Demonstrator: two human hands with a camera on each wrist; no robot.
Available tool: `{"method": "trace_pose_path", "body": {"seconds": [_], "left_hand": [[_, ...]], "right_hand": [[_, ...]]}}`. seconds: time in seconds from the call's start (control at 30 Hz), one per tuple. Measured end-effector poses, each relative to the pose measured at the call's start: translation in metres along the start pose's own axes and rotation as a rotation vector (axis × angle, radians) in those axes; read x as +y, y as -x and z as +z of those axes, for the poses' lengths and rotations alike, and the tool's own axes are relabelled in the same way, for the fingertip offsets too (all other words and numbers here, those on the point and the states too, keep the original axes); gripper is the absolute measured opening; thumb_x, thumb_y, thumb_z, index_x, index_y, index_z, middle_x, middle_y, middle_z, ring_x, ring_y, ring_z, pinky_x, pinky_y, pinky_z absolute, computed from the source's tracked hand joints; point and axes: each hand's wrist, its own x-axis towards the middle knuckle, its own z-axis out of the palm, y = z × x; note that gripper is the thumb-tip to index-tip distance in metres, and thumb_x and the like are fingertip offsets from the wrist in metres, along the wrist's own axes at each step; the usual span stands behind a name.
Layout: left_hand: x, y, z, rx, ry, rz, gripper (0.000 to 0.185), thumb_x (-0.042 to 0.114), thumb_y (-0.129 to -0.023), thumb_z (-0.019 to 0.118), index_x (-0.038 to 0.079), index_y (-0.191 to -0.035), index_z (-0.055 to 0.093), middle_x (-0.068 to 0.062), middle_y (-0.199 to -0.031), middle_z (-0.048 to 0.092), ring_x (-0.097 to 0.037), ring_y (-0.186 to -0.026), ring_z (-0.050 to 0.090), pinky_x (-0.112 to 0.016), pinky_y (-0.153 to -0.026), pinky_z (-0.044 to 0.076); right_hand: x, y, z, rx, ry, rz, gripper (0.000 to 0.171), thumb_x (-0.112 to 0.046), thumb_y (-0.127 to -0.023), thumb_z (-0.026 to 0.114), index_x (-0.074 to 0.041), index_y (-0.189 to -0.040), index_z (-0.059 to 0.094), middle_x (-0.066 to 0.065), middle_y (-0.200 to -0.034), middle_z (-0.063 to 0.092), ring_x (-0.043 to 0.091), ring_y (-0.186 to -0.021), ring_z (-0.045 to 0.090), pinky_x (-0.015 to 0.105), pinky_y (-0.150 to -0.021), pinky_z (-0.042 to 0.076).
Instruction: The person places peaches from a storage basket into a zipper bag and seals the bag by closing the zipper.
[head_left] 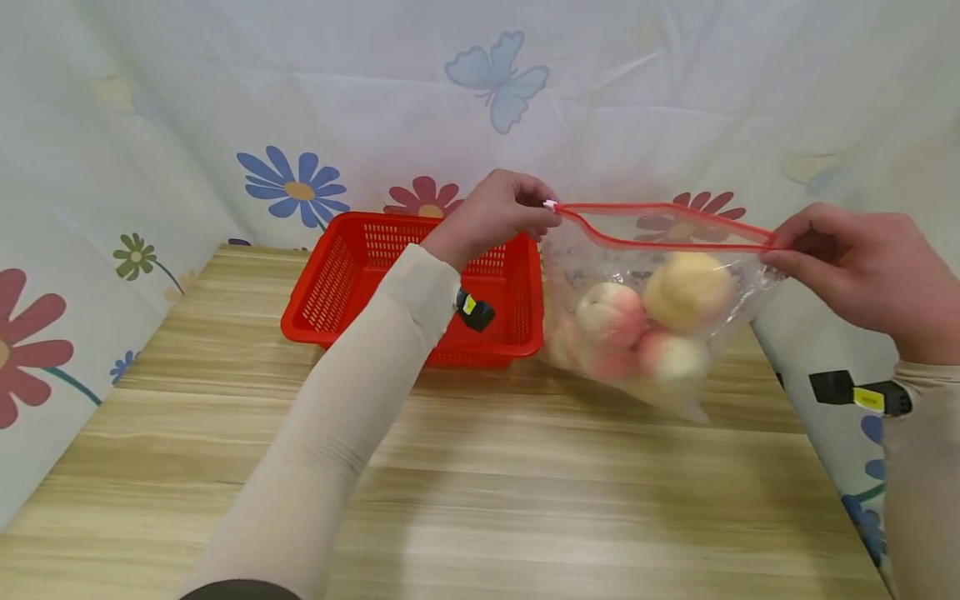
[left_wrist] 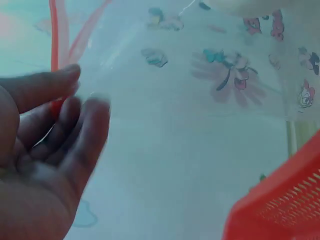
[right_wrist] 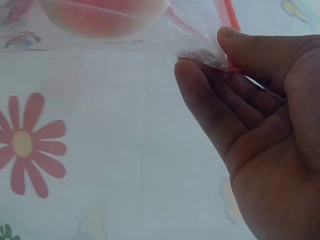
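Pinching the zip bag (head_left: 652, 275) of apparently peaches (head_left: 686, 287), my left hand (head_left: 495, 212) and right hand (head_left: 862, 267) gripped opposite top corners.

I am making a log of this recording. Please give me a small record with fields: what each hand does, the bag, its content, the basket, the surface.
left hand: pinches the slider end of the red zip strip
right hand: pinches the other end of the strip
zip bag: clear, held up, bottom on the table, zip partly open
content: several peaches
basket: red, slotted, left of the bag
table: light wood grain
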Motion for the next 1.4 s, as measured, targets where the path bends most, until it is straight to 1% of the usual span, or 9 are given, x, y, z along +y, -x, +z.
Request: {"method": "trace_pose_path", "body": {"seconds": [0.1,0.17,0.33,0.4,0.5,0.67,0.87,1.13,1.4], "left_hand": [[0.005,0.008,-0.001,0.033,-0.033,0.018,0.026,0.032,-0.085,0.074,0.022,-0.108,0.069,0.003,-0.111,0.065,-0.018,-0.100,0.059,-0.026,-0.085,0.056],[0.007,0.010,0.002,0.038,-0.033,0.010,0.024,0.030,-0.086,0.072,0.020,-0.107,0.067,0.003,-0.111,0.064,-0.018,-0.101,0.058,-0.026,-0.086,0.055],[0.000,0.001,0.016,0.047,0.022,-0.059,0.020,0.024,-0.087,0.072,0.016,-0.104,0.065,-0.001,-0.106,0.067,-0.021,-0.093,0.066,-0.026,-0.082,0.058],[-0.004,-0.004,0.021,0.054,0.049,-0.077,0.021,0.023,-0.087,0.072,0.015,-0.105,0.065,-0.001,-0.106,0.068,-0.020,-0.090,0.067,-0.026,-0.081,0.058],[-0.009,-0.011,0.029,0.042,0.081,-0.071,0.023,0.022,-0.088,0.071,0.014,-0.109,0.067,-0.003,-0.108,0.067,-0.020,-0.090,0.066,-0.028,-0.082,0.058],[-0.011,-0.017,0.036,-0.009,0.140,-0.025,0.030,0.021,-0.088,0.070,0.015,-0.118,0.066,-0.004,-0.113,0.067,-0.021,-0.093,0.065,-0.036,-0.088,0.058],[-0.014,-0.021,0.036,-0.025,0.220,-0.034,0.031,0.020,-0.089,0.069,0.015,-0.120,0.066,-0.003,-0.109,0.070,-0.021,-0.093,0.067,-0.035,-0.087,0.057],[-0.016,-0.023,0.040,0.025,0.334,-0.056,0.029,0.017,-0.095,0.061,0.012,-0.123,0.066,-0.006,-0.110,0.068,-0.020,-0.094,0.066,-0.035,-0.091,0.056],[-0.015,-0.022,0.047,0.164,0.412,-0.054,0.021,0.019,-0.093,0.063,0.012,-0.113,0.066,-0.012,-0.105,0.070,-0.022,-0.084,0.067,-0.033,-0.084,0.058]], "right_hand": [[0.005,0.002,-0.003,0.048,-0.019,0.031,0.014,0.003,-0.080,0.074,-0.002,-0.091,0.067,-0.043,-0.079,0.049,-0.022,-0.061,0.048,0.002,-0.059,0.036],[0.011,0.006,0.001,0.054,-0.060,0.065,0.012,0.000,-0.082,0.072,-0.001,-0.092,0.066,-0.036,-0.077,0.056,-0.021,-0.062,0.051,0.001,-0.061,0.038],[0.034,0.014,0.021,-0.051,-0.177,0.240,0.017,-0.012,-0.089,0.069,-0.006,-0.104,0.063,-0.029,-0.077,0.063,-0.018,-0.070,0.058,0.001,-0.067,0.039],[0.042,0.015,0.027,-0.100,-0.181,0.311,0.024,-0.017,-0.091,0.067,-0.008,-0.112,0.063,-0.035,-0.079,0.060,-0.020,-0.073,0.057,0.001,-0.068,0.039],[0.056,0.014,0.035,-0.141,-0.158,0.380,0.033,-0.028,-0.092,0.065,-0.009,-0.119,0.064,-0.034,-0.080,0.062,-0.021,-0.074,0.055,0.004,-0.068,0.038],[0.070,0.010,0.038,-0.163,-0.125,0.471,0.038,-0.038,-0.093,0.062,-0.008,-0.116,0.066,-0.033,-0.076,0.063,-0.020,-0.073,0.053,0.012,-0.067,0.037],[0.075,-0.001,0.042,-0.172,-0.108,0.511,0.037,-0.037,-0.096,0.058,-0.006,-0.117,0.063,-0.033,-0.075,0.057,-0.016,-0.070,0.053,0.017,-0.067,0.039],[0.076,-0.012,0.045,-0.165,-0.090,0.550,0.039,-0.036,-0.096,0.055,-0.005,-0.118,0.062,-0.031,-0.076,0.054,-0.010,-0.069,0.052,0.020,-0.063,0.041],[0.077,-0.014,0.046,-0.165,-0.081,0.556,0.037,-0.036,-0.096,0.056,-0.007,-0.117,0.063,-0.032,-0.075,0.054,-0.010,-0.069,0.051,0.023,-0.062,0.041]]}}
